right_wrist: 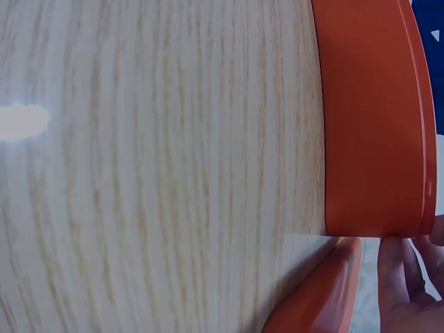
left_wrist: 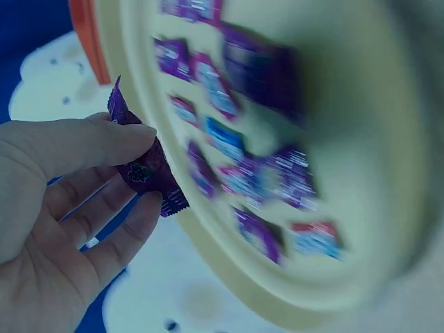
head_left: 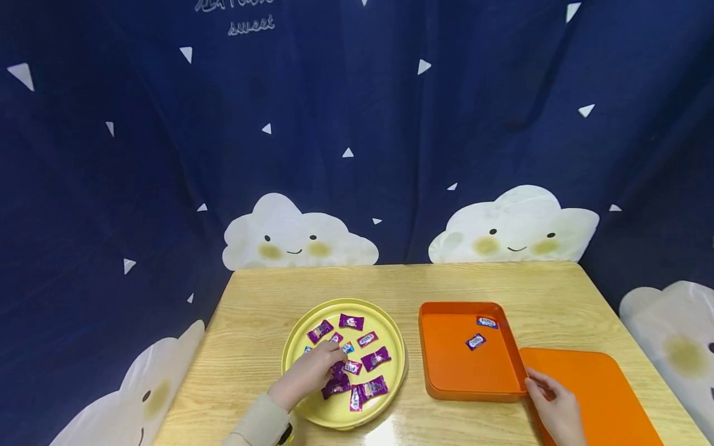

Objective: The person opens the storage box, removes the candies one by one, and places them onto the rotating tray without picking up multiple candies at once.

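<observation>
My left hand (head_left: 313, 370) is over the round yellow tray (head_left: 301, 412), on which several wrapped candies lie. Between thumb and fingertips it pinches a purple-wrapped candy (left_wrist: 149, 166), seen in the left wrist view near the tray's rim. Purple, pink and blue wrappers are scattered on the tray, among them a purple candy (head_left: 376, 358) at its right side. My right hand (head_left: 555, 406) grips the near right corner of the square orange box (head_left: 452, 365), thumb and finger at its wall. Inside that box lie a blue candy (head_left: 487, 322) and a purple candy (head_left: 476, 341).
An orange lid (head_left: 608, 396) lies on the wooden table (head_left: 407, 282), right of the box and partly under my right hand. A strip of table separates tray and box. Behind the table hangs a dark blue curtain (head_left: 312, 93) with clouds and white triangles.
</observation>
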Action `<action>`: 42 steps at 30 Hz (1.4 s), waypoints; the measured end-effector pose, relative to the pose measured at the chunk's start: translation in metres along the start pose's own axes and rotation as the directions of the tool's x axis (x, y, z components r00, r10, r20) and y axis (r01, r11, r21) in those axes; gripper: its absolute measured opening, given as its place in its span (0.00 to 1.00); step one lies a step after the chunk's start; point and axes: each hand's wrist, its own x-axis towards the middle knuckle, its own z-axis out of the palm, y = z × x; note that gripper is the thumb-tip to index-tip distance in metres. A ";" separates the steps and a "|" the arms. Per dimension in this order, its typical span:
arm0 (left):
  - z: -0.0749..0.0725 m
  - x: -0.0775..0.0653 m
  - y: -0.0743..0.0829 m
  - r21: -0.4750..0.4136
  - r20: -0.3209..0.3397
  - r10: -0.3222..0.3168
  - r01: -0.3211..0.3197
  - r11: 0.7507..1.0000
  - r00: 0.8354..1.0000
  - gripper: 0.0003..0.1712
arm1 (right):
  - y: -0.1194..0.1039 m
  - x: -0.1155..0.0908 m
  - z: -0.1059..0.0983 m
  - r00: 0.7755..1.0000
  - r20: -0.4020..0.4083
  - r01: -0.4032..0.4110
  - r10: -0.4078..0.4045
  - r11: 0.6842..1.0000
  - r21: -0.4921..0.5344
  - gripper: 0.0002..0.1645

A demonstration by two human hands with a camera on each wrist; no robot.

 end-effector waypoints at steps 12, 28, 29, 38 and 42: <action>0.004 -0.049 -0.021 -0.070 0.043 -0.137 0.140 0.988 0.990 0.19 | -0.001 0.000 0.000 1.000 -0.026 0.001 -0.001 1.000 -0.003 0.20; 0.021 -0.052 -0.021 -0.034 0.060 -0.179 0.181 0.983 0.982 0.16 | 0.001 0.002 0.004 0.998 -0.049 0.038 -0.036 0.999 0.034 0.19; 0.021 -0.052 -0.021 -0.035 0.059 -0.178 0.180 0.983 0.982 0.16 | 0.001 0.002 0.004 0.998 -0.052 0.044 -0.042 0.998 0.034 0.19; 0.023 -0.052 -0.019 -0.073 0.068 -0.184 0.189 0.979 0.981 0.18 | 0.001 0.000 0.002 0.998 -0.042 0.042 -0.040 0.998 0.037 0.20; 0.022 -0.052 -0.018 -0.070 0.079 -0.189 0.194 0.978 0.979 0.19 | 0.001 0.000 0.002 0.999 -0.029 0.014 -0.014 1.000 0.021 0.21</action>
